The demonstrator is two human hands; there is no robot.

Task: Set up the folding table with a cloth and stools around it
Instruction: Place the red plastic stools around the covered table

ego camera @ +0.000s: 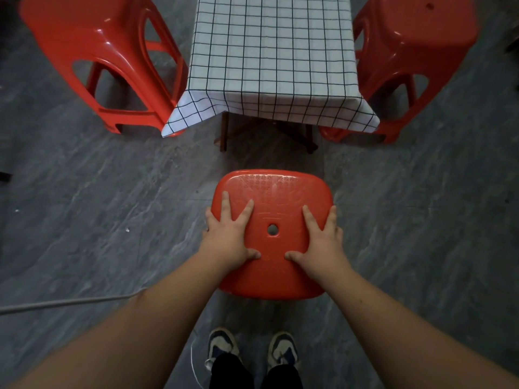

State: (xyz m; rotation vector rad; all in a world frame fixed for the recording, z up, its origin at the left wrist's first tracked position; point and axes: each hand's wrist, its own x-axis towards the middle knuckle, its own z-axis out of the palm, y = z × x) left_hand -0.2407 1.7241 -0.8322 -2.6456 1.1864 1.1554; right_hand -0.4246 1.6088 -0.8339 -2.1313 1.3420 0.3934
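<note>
A red plastic stool (273, 189) with a hole in its seat stands in front of me, a short gap from the near end of the folding table. My left hand (230, 234) grips the seat's left edge and my right hand (320, 238) grips its right edge, thumbs on top. A white cloth with a black grid (269, 51) covers the table; dark wooden legs (223, 136) show beneath it. One red stool (98, 54) stands at the table's left side, another red stool (415, 57) at its right.
The floor (98, 197) is grey stone-patterned. A grey cable (70, 303) runs across it at the lower left. My two shoes (252, 352) are just behind the near stool.
</note>
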